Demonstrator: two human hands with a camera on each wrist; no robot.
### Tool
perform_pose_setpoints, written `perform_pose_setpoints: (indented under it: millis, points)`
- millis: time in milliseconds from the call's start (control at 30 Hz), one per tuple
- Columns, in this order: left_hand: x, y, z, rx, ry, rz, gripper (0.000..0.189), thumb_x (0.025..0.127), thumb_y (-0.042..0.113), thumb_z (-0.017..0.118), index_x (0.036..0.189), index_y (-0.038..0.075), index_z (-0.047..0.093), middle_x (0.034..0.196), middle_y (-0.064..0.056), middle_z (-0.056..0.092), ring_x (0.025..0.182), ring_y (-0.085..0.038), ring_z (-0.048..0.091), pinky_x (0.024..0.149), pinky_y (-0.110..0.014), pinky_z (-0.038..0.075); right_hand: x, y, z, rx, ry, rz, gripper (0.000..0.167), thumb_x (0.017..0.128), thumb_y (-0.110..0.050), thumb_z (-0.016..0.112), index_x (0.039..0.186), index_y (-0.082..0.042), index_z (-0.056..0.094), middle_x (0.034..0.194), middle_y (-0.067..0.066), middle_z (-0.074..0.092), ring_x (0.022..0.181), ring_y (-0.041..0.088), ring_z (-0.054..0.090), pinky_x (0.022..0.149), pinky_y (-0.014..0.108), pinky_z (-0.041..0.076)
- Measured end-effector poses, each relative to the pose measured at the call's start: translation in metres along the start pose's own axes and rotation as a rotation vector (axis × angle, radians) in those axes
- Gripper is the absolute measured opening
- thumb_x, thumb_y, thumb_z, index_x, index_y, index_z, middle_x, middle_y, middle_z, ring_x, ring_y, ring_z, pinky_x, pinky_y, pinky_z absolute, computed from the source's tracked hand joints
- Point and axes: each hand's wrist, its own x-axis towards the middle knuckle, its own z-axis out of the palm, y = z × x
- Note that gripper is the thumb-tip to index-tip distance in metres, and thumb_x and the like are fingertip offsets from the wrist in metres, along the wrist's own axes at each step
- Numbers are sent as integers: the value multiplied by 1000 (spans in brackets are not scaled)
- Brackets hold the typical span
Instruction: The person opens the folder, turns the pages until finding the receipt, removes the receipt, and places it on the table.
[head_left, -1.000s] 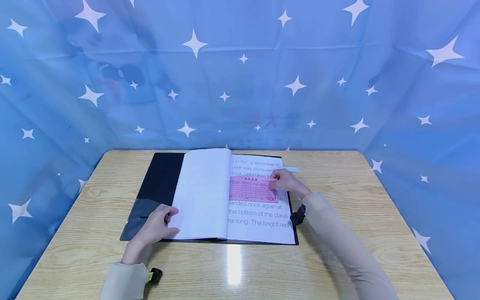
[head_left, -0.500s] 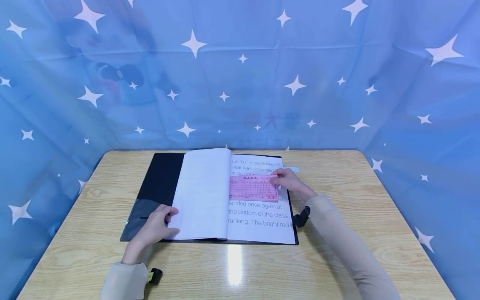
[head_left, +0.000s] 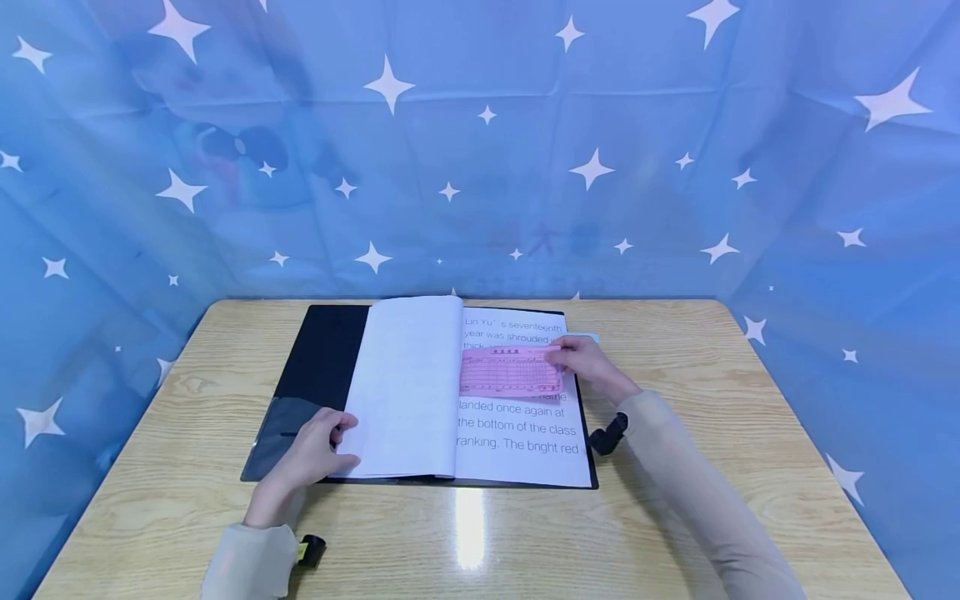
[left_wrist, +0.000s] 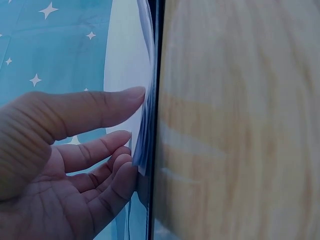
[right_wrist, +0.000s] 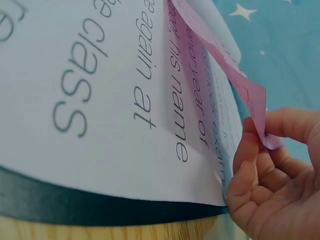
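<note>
A black folder [head_left: 324, 346] with large printed sheets lies open on the table. A pink printed form slip [head_left: 510, 372] is over the right-hand page [head_left: 517, 463], its right edge raised. My right hand [head_left: 588, 364] pinches that edge between thumb and fingers; in the right wrist view the slip [right_wrist: 252, 95] bends up from the page. My left hand [head_left: 315, 446] rests at the lower left of the white turned pages [head_left: 408, 387]. In the left wrist view its thumb [left_wrist: 117, 106] and loosely bent fingers touch the paper stack [left_wrist: 145, 130].
A light blue tab [head_left: 588, 338] sticks out past the folder's right edge, partly behind my right hand. The wooden table [head_left: 675, 350] runs back to a blue star-patterned curtain [head_left: 480, 167]. Each wrist wears a small black camera.
My right hand has moved slightly right and up with the pink slip, whose right edge now lifts and bends more. More text shows beneath it. My left hand has stayed in place.
</note>
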Motion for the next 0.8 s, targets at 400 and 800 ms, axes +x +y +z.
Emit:
perform_pose_setpoints:
  millis: [400,800]
  points:
    - [0,1,1,4,1,-9,45,64,-2,80,105,-6,60,88,-6,48,77,-18,44,65,-28,39,-9,4,-15,56,-6,14,31,88,-16,63,110,5,58,85,1,59,75,15,52,69,28,43]
    - [0,3,0,5,-5,-22,45,65,-2,79,106,-6,60,90,-7,49,79,-19,45,66,-29,39,-19,14,-33,79,-9,22,41,90,-22,61,115,9,52,83,0,58,72,12,51,66,27,42]
